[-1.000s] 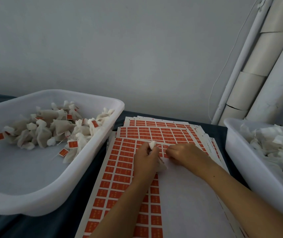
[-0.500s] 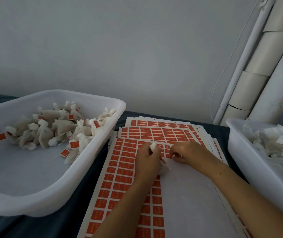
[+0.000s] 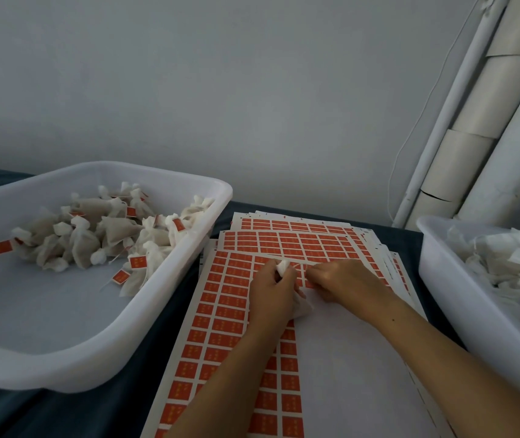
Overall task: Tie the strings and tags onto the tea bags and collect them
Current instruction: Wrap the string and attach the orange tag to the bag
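Little has changed over the last second; the left hand (image 3: 271, 290) still grips a tea bag (image 3: 284, 266) at frame centre; the right hand (image 3: 341, 279) keeps pinching at the tag sheet (image 3: 220, 311), so the tag seems not yet freed.

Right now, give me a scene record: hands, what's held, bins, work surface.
left hand: grips a white tea bag
right hand: fingertips curled at the top tag sheet; what they pinch is not clear
left bin: tagged tea bags piled at far side
right bin: white untagged bags
surface: stacked sheets of orange tags, right part of top sheet blank
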A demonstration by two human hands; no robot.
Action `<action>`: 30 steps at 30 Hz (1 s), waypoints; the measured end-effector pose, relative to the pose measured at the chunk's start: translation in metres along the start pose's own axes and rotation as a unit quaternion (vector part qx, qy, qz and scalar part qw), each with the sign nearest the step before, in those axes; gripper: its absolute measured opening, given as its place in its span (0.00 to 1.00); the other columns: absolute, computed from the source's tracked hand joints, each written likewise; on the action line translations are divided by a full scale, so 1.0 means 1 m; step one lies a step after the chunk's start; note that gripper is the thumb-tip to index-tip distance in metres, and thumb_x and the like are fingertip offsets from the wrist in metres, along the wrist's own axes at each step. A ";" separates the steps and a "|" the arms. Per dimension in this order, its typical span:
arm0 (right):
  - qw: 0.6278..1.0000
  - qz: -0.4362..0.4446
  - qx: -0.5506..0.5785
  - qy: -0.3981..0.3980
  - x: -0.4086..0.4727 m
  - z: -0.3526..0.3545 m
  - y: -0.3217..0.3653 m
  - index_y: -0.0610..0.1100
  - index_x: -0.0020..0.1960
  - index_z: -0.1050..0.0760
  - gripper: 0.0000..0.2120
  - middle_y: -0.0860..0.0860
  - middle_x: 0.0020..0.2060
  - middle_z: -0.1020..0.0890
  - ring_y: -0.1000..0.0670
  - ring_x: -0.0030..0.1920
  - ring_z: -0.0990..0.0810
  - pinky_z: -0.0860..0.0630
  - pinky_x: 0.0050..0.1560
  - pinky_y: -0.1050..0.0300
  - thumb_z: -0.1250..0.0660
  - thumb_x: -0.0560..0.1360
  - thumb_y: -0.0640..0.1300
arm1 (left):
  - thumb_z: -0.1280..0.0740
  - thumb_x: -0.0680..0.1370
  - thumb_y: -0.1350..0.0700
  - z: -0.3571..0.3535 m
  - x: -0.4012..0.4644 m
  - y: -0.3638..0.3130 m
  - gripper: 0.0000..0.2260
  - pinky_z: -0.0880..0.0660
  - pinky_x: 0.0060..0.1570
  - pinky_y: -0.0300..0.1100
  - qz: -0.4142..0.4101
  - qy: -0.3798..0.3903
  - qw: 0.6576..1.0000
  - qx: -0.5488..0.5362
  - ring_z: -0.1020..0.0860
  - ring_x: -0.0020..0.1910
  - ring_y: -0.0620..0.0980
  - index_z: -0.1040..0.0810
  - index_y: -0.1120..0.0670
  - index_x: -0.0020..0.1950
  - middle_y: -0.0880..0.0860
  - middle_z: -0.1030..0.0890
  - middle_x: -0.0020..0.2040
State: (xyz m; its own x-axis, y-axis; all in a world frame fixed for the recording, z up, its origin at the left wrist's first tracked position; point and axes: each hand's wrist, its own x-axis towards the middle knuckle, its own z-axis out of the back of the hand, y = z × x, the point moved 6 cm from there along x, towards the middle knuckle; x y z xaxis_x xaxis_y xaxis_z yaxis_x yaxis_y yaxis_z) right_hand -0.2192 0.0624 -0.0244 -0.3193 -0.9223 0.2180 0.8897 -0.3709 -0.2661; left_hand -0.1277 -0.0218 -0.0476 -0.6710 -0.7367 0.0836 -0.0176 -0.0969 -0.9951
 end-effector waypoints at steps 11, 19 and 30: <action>0.975 -0.088 0.020 0.203 0.016 -0.006 -0.009 0.48 0.59 0.27 0.11 0.51 0.57 0.23 0.48 0.54 0.23 0.28 0.59 0.52 0.36 0.77 0.47 | 0.39 0.80 0.54 0.002 0.001 -0.002 0.08 0.30 0.35 0.30 -0.002 -0.005 1.000 0.006 0.25 0.36 0.43 0.28 0.50 0.41 0.48 0.24 0.37; 0.994 -0.017 -0.001 0.108 0.006 0.007 0.008 0.48 0.66 0.31 0.15 0.48 0.61 0.24 0.45 0.59 0.23 0.28 0.61 0.53 0.40 0.79 0.41 | 0.39 0.80 0.54 0.003 0.001 -0.001 0.06 0.29 0.35 0.31 -0.004 -0.007 1.000 0.004 0.24 0.38 0.44 0.27 0.52 0.43 0.49 0.24 0.39; 0.996 -0.063 0.026 0.058 0.003 0.007 -0.004 0.49 0.57 0.27 0.09 0.51 0.59 0.22 0.51 0.53 0.21 0.29 0.57 0.63 0.37 0.78 0.45 | 0.38 0.80 0.53 0.001 0.001 0.000 0.07 0.30 0.36 0.31 0.011 0.003 1.000 0.002 0.24 0.38 0.44 0.28 0.49 0.41 0.49 0.23 0.39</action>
State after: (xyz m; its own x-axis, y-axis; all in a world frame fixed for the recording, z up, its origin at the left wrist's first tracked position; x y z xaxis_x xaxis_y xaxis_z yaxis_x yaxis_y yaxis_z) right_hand -0.2215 0.0613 -0.0162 -0.4622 -0.8763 0.1361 0.8550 -0.4811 -0.1939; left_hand -0.1273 -0.0229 -0.0479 -0.6754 -0.7349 0.0619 -0.0009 -0.0831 -0.9965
